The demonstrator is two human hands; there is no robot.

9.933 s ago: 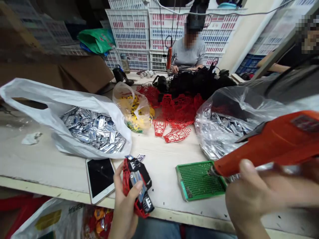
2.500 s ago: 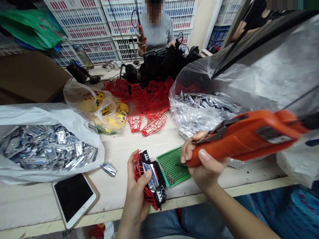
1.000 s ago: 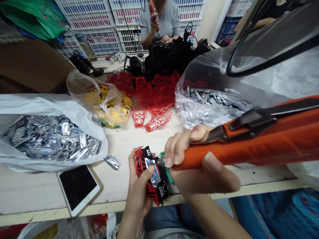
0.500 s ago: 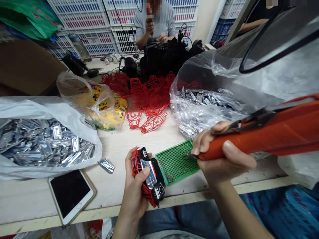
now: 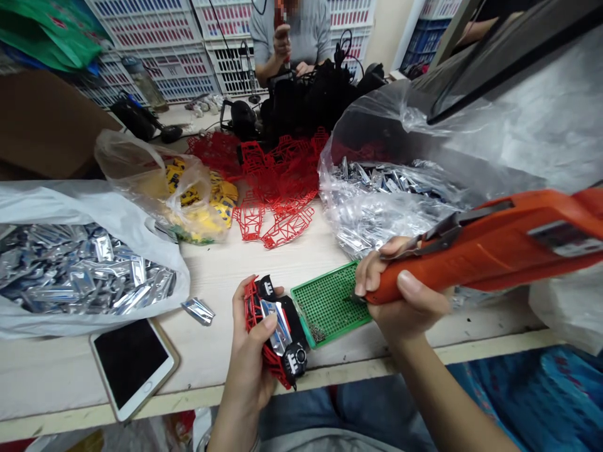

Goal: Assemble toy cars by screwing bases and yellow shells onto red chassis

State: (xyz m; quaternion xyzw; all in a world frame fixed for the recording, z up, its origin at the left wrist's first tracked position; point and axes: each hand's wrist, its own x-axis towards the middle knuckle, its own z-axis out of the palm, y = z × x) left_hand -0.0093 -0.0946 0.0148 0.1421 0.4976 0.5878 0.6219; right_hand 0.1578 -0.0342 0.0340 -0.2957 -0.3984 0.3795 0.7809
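My left hand (image 5: 252,351) is closed round a toy car body (image 5: 277,329) with a red tube frame, black ends and a silver-blue panel, the thumb pressing on the panel. In my right hand (image 5: 400,301) lies an orange electric screwdriver (image 5: 452,257), held level with its tip pointing left over a green perforated tray (image 5: 325,301). Small screws (image 5: 316,331) are heaped in the tray's near left corner. Whether a screw sits on the tip is too small to tell. One loose silver panel (image 5: 198,311) rests on the table, left of the car body.
A white bag (image 5: 179,276) of silver panels stands at left, beside a phone (image 5: 132,367). Red frames (image 5: 282,182) and a clear bag of yellow parts (image 5: 217,207) lie farther back. Another clear bag (image 5: 343,201) of silver pieces stands at right. Opposite, a person (image 5: 264,44) holds a tool.
The screwdriver has swung slightly, its rear showing more, and its tip has shifted a little left over the tray. The whole view has moved slightly. My left hand keeps its hold.
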